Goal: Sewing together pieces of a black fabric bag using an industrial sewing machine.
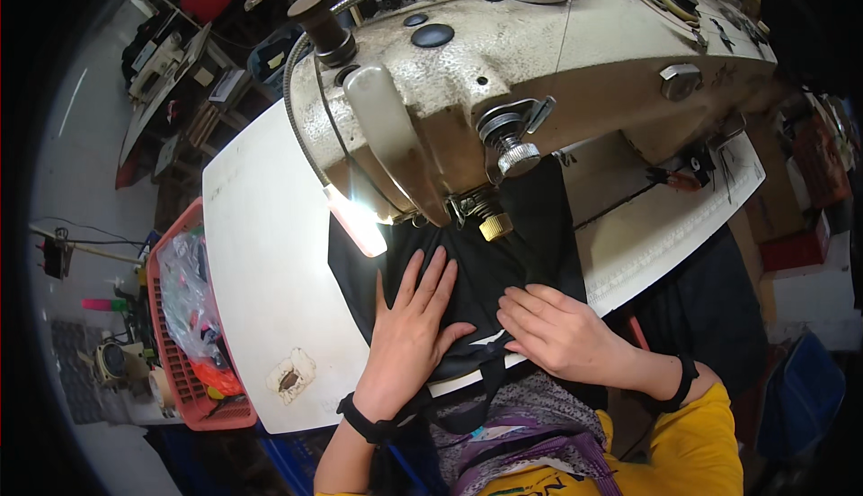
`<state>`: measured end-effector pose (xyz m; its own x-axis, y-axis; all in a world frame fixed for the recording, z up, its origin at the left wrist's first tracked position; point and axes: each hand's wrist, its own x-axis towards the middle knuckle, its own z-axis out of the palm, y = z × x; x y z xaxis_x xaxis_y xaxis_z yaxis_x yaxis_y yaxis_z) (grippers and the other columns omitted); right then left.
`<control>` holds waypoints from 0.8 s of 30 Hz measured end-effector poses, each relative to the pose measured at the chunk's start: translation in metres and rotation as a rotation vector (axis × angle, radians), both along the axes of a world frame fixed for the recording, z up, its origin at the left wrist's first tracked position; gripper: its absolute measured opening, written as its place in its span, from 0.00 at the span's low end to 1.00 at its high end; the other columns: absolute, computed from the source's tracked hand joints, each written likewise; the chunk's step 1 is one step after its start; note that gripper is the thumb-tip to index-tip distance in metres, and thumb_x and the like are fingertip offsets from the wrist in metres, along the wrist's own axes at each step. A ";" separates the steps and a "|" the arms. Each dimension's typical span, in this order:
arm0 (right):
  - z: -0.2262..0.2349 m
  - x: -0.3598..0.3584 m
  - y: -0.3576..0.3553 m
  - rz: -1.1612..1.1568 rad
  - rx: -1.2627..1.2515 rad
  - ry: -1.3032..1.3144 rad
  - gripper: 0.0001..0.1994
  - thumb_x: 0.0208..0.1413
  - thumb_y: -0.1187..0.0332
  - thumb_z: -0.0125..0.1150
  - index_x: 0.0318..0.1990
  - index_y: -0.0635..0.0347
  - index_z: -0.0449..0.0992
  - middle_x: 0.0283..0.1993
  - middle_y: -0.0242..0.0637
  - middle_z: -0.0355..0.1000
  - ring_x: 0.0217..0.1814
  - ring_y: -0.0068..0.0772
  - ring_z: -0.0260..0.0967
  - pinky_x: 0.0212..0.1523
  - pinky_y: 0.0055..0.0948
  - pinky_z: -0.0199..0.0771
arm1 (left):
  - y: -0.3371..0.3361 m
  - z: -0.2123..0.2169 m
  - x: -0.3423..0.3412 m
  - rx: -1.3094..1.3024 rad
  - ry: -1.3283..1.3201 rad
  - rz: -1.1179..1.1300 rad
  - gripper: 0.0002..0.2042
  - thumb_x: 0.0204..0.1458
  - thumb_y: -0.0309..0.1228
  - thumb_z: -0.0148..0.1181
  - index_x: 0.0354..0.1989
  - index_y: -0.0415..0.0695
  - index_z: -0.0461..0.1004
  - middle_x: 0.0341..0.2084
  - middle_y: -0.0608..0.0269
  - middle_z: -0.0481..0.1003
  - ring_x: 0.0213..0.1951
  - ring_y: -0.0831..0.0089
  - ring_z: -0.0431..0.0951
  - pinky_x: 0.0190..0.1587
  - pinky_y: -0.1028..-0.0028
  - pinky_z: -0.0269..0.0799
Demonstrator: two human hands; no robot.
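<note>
A black piece of cloth (485, 282) lies on the white table under the head of a beige sewing machine (404, 83). My left hand (409, 334) rests flat on the cloth with its fingers stretched forward, pointing to the needle area. To its right, my right hand (566, 339) has its fingers bent and pressed together at the near part of the cloth, gripping it. A small lit lamp (360, 224) shines down beside the machine head. The needle and presser foot are hidden behind the machine head.
On the left, a red plastic basket (200, 411) holds clear plastic bags (187, 280). The white tabletop (261, 226) has a worn patch near its front edge. Dark cloth (697, 307) hangs at the right, and a small tool with an orange part (680, 178) lies under the machine arm.
</note>
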<state>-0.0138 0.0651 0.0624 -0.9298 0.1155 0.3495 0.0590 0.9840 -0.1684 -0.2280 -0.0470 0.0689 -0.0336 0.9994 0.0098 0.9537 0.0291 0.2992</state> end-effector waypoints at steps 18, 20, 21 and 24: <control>0.002 -0.013 0.020 0.054 -0.153 0.007 0.16 0.55 0.64 0.66 0.48 0.64 0.79 0.49 0.43 0.75 0.57 0.41 0.72 0.61 0.38 0.70 | 0.012 -0.003 -0.012 0.081 -0.125 0.068 0.37 0.47 0.47 0.71 0.66 0.47 0.68 0.68 0.56 0.62 0.70 0.54 0.60 0.69 0.39 0.50; 0.001 -0.019 0.025 0.048 -0.127 0.008 0.16 0.55 0.64 0.66 0.48 0.63 0.79 0.49 0.42 0.75 0.57 0.40 0.72 0.61 0.37 0.69 | 0.017 -0.005 -0.018 0.090 -0.119 0.069 0.37 0.46 0.47 0.71 0.66 0.46 0.68 0.68 0.55 0.63 0.69 0.54 0.61 0.69 0.40 0.50; 0.001 -0.022 0.027 0.043 -0.116 0.007 0.16 0.55 0.64 0.66 0.48 0.62 0.79 0.49 0.42 0.75 0.57 0.40 0.72 0.61 0.37 0.69 | 0.019 -0.006 -0.022 0.098 -0.110 0.068 0.37 0.46 0.47 0.71 0.66 0.46 0.68 0.67 0.55 0.63 0.69 0.54 0.61 0.69 0.41 0.50; -0.004 -0.029 0.032 0.016 -0.101 0.027 0.16 0.54 0.63 0.66 0.48 0.61 0.80 0.49 0.40 0.75 0.58 0.39 0.71 0.62 0.37 0.68 | 0.026 -0.006 -0.030 0.127 -0.074 0.055 0.36 0.46 0.45 0.72 0.65 0.45 0.69 0.66 0.52 0.65 0.67 0.52 0.63 0.69 0.46 0.53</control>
<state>-0.0430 0.0967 0.0581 -0.9222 0.1371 0.3616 0.0380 0.9626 -0.2683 -0.2580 -0.0207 0.0631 -0.0939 0.9869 0.1313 0.9269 0.0386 0.3734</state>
